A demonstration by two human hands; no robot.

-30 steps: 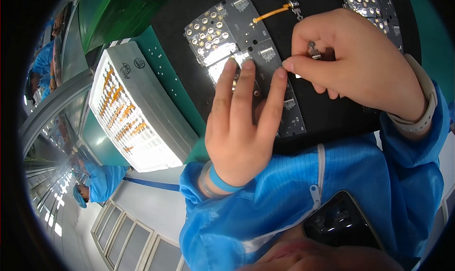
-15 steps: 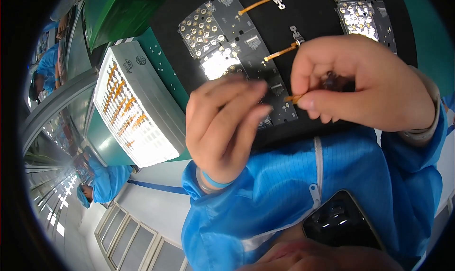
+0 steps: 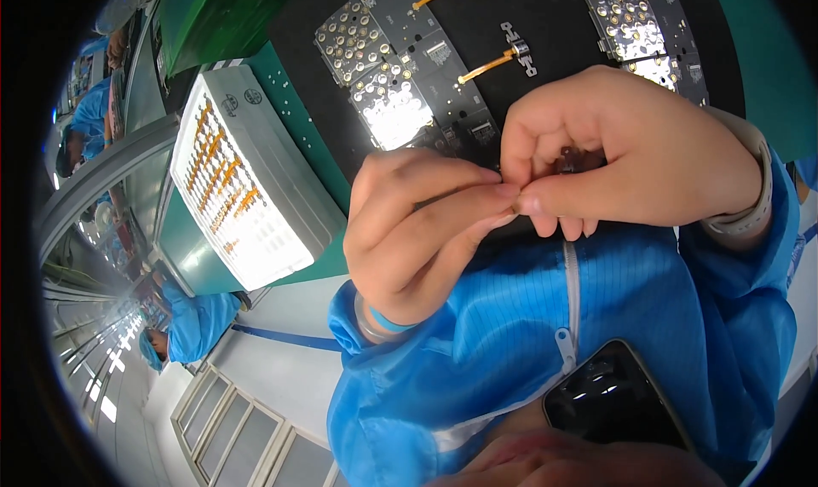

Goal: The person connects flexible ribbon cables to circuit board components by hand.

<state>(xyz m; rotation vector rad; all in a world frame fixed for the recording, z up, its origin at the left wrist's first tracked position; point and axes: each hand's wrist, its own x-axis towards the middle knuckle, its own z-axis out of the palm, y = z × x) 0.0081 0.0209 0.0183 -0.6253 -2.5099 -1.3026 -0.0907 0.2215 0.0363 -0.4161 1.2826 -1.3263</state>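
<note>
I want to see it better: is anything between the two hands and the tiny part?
Nothing separate: the left hand and right hand meet fingertip to fingertip around the small dark part, and their own fingers mostly hide it.

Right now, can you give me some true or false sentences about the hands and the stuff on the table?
1. The left hand and right hand meet at the fingertips. True.
2. The white tray lies to the right of the hands. False: it lies to their left.
3. Both sleeves are red. False: they are blue.
4. Orange ribbon cables lie on the black mat. True.
5. The left hand presses flat on the mat. False: it is raised, fingers pinched.
</note>
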